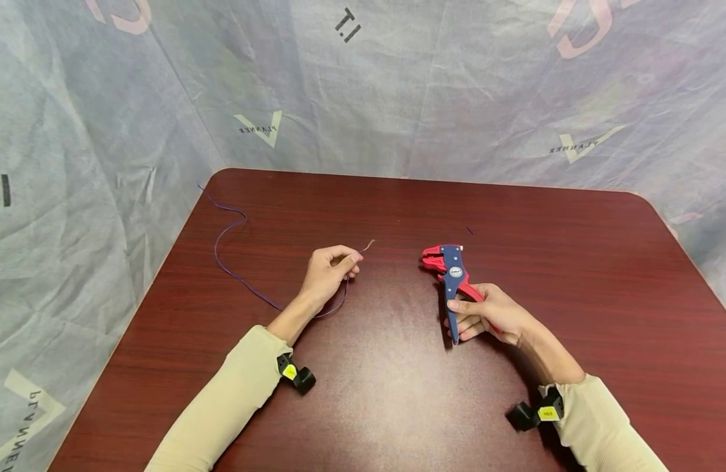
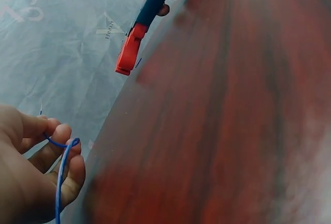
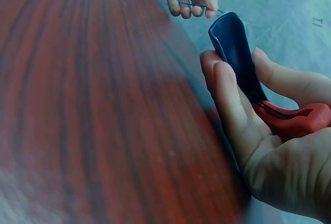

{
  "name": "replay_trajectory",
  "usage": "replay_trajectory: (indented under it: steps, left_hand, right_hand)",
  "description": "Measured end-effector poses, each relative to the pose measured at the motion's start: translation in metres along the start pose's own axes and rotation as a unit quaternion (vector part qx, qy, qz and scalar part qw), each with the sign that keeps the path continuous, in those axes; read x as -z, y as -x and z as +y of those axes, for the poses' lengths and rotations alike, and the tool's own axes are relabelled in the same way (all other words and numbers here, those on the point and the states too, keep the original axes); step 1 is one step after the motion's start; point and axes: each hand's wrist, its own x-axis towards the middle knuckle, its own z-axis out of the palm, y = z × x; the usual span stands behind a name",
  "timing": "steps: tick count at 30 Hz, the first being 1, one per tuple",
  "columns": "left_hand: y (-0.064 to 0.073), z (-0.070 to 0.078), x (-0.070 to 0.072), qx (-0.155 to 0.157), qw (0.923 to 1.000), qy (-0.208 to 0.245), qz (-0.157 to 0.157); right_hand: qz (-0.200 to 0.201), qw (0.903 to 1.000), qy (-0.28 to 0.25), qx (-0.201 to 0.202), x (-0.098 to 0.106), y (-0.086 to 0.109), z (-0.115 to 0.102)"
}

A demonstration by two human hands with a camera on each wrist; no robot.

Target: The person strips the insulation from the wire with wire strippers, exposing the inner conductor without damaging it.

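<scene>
Between thumb and fingers, my left hand [image 1: 330, 272] pinches a thin blue-purple wire [image 1: 236, 275] close to one end. Bare copper-coloured strands [image 1: 370, 244] stick out past the fingertips. From the hand the wire loops down and trails across the table to its far left corner. My right hand [image 1: 489, 311] grips a wire stripper [image 1: 454, 272] with a blue body and red jaws and lever. Its red jaws stand apart and point left toward the wire end, with a gap of table between. In the right wrist view the blue handle [image 3: 235, 53] lies between thumb and fingers.
A short dark scrap of insulation [image 1: 470, 231] lies on the table behind the stripper. The reddish-brown wooden table [image 1: 363, 203] has rounded far corners. Grey printed sheeting [image 1: 375, 85] hangs behind it and on the left. Each sleeve carries a black wrist camera [image 1: 298, 375].
</scene>
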Motion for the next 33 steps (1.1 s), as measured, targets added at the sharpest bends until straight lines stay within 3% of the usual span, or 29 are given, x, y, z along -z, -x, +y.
replay_trajectory:
  steps: [6, 11, 20, 27, 33]
  left_hand:
    - [0.0, -0.003, -0.003, -0.033, 0.9938, -0.104, 0.021]
    - [0.001, -0.005, -0.006, -0.058, 0.9866, -0.15, 0.025]
    - [-0.001, -0.013, -0.008, -0.108, 0.9756, -0.188, 0.035]
    - [-0.002, -0.016, -0.008, -0.115, 0.972, -0.2, 0.043]
    - [-0.002, -0.016, -0.008, -0.112, 0.97, -0.211, 0.045]
  right_hand:
    - [-0.007, 0.9999, 0.013, -0.007, 0.0, 0.001, -0.001]
    - [-0.013, 0.9996, 0.017, -0.017, 0.001, 0.001, -0.003]
    - [-0.015, 0.9993, 0.023, -0.027, 0.005, 0.005, -0.006]
    - [-0.03, 0.999, 0.03, -0.014, 0.006, 0.008, -0.009]
    - [-0.001, 0.9975, 0.069, -0.01, 0.006, 0.011, -0.011]
